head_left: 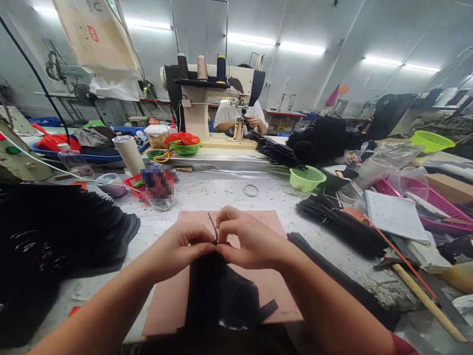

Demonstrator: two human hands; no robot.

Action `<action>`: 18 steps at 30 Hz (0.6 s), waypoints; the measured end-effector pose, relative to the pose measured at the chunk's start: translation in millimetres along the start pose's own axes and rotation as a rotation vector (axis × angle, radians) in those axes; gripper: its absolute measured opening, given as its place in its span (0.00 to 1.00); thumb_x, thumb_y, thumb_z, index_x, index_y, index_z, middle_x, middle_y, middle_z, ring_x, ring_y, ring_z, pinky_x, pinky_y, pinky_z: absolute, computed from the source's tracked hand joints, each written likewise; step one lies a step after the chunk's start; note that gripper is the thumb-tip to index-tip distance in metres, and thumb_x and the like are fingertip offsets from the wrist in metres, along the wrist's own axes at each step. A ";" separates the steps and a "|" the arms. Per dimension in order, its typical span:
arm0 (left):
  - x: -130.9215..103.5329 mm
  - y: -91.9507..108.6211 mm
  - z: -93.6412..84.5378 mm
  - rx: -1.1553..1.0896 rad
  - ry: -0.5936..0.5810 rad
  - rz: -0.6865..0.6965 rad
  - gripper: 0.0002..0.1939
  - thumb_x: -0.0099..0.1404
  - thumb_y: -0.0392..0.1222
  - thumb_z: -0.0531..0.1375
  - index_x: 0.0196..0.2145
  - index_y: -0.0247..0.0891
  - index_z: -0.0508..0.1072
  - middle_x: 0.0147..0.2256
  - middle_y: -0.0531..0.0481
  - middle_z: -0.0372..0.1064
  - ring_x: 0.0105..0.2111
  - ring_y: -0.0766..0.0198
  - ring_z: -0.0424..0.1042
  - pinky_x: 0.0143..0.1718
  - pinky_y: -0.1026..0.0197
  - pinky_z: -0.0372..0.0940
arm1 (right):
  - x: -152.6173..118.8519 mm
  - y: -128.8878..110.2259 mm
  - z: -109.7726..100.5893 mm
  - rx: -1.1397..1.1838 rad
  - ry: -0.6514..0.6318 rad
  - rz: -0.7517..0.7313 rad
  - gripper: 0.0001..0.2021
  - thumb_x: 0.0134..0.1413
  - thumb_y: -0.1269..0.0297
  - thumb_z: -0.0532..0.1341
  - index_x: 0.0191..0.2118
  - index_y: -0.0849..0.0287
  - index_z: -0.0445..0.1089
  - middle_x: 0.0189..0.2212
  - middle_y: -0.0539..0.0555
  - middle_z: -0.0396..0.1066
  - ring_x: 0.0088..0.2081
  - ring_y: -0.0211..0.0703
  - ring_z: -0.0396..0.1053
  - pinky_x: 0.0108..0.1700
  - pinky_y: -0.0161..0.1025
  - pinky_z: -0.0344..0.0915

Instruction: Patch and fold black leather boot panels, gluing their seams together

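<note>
A black sheet piece lies over a pink board in front of me, its top edge raised between my hands. My left hand pinches that edge from the left, thumb against fingers. From the right, my right hand pinches the same edge, the two thumb tips almost touching. A thin dark strip sticks up between the hands. The lower end of the black piece merges with dark material at the bottom of the view.
Stacked black pieces fill the left side. More black strips, a notebook and a hammer lie right. A green basket stands beyond. Behind the sewing machine sits another person.
</note>
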State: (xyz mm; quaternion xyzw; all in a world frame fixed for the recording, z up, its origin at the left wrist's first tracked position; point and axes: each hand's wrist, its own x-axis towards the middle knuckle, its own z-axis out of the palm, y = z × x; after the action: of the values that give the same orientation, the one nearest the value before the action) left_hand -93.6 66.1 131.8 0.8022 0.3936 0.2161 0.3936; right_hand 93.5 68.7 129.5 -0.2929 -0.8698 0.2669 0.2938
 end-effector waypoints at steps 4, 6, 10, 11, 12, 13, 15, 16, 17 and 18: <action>-2.8 -0.4 2.4 0.011 0.032 -0.055 0.10 0.58 0.41 0.52 0.25 0.34 0.70 0.23 0.53 0.65 0.25 0.68 0.62 0.25 0.67 0.58 | 0.1 9.5 -4.3 0.069 -0.037 -0.068 0.06 0.40 0.75 0.61 0.24 0.59 0.63 0.32 0.51 0.64 0.34 0.37 0.64 0.38 0.35 0.61; -4.5 2.0 2.6 0.055 0.045 -0.060 0.10 0.58 0.41 0.52 0.26 0.35 0.70 0.23 0.53 0.65 0.25 0.67 0.63 0.26 0.67 0.58 | 0.7 13.2 -3.0 0.086 -0.035 -0.086 0.08 0.40 0.77 0.61 0.23 0.59 0.61 0.31 0.50 0.65 0.34 0.37 0.64 0.38 0.34 0.61; -5.7 7.3 0.8 0.132 0.056 -0.043 0.09 0.58 0.38 0.51 0.28 0.36 0.71 0.26 0.53 0.68 0.27 0.67 0.65 0.29 0.66 0.59 | 2.3 13.7 1.6 0.121 -0.038 -0.075 0.10 0.43 0.78 0.58 0.22 0.58 0.57 0.29 0.50 0.67 0.34 0.37 0.65 0.38 0.35 0.61; -5.5 8.0 0.2 0.140 0.051 -0.040 0.09 0.58 0.38 0.51 0.28 0.36 0.71 0.26 0.53 0.68 0.27 0.67 0.65 0.29 0.66 0.59 | 2.6 12.8 2.5 0.124 -0.035 -0.061 0.10 0.43 0.78 0.58 0.22 0.58 0.57 0.29 0.49 0.67 0.33 0.37 0.65 0.37 0.35 0.61; -5.2 8.5 -0.3 0.146 0.043 -0.036 0.09 0.59 0.38 0.51 0.28 0.36 0.70 0.26 0.53 0.68 0.27 0.67 0.65 0.29 0.66 0.59 | 2.8 11.8 3.1 0.126 -0.029 -0.044 0.10 0.43 0.78 0.58 0.22 0.58 0.57 0.29 0.49 0.68 0.33 0.37 0.65 0.37 0.35 0.60; -4.9 8.6 -0.8 0.150 0.037 -0.030 0.09 0.59 0.38 0.51 0.28 0.36 0.70 0.26 0.53 0.68 0.27 0.67 0.65 0.29 0.66 0.58 | 3.0 10.9 3.5 0.126 -0.022 -0.029 0.10 0.43 0.78 0.57 0.22 0.58 0.57 0.28 0.49 0.68 0.32 0.37 0.65 0.36 0.35 0.60; -4.4 8.4 -1.3 0.160 0.031 -0.017 0.09 0.59 0.37 0.51 0.28 0.36 0.70 0.25 0.54 0.68 0.27 0.68 0.64 0.29 0.67 0.58 | 3.1 9.7 4.0 0.122 -0.008 -0.001 0.10 0.42 0.79 0.57 0.22 0.58 0.56 0.27 0.49 0.67 0.30 0.37 0.64 0.35 0.34 0.60; -4.1 8.2 -1.5 0.166 0.029 -0.010 0.09 0.59 0.37 0.51 0.29 0.36 0.70 0.26 0.54 0.67 0.27 0.68 0.64 0.29 0.67 0.58 | 3.1 9.4 4.2 0.118 -0.003 0.008 0.10 0.42 0.79 0.57 0.21 0.58 0.56 0.26 0.48 0.67 0.29 0.36 0.64 0.34 0.34 0.59; -3.9 8.0 -1.5 0.173 0.025 -0.005 0.09 0.58 0.36 0.51 0.29 0.37 0.71 0.26 0.54 0.68 0.27 0.68 0.64 0.30 0.67 0.58 | 3.2 9.3 4.4 0.111 0.002 0.017 0.10 0.41 0.79 0.57 0.21 0.58 0.56 0.25 0.48 0.66 0.29 0.36 0.63 0.33 0.33 0.59; -3.5 7.8 -1.5 0.182 0.019 0.000 0.09 0.58 0.36 0.51 0.30 0.37 0.71 0.26 0.54 0.68 0.27 0.68 0.64 0.30 0.66 0.58 | 3.4 9.2 4.8 0.099 0.006 0.023 0.10 0.40 0.79 0.57 0.21 0.58 0.56 0.25 0.48 0.66 0.28 0.36 0.63 0.33 0.33 0.58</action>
State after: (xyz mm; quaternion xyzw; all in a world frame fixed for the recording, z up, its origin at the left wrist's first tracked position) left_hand -93.1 61.0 138.8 0.8324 0.4153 0.1871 0.3155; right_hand 91.4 75.9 121.6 -0.2886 -0.8513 0.3122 0.3075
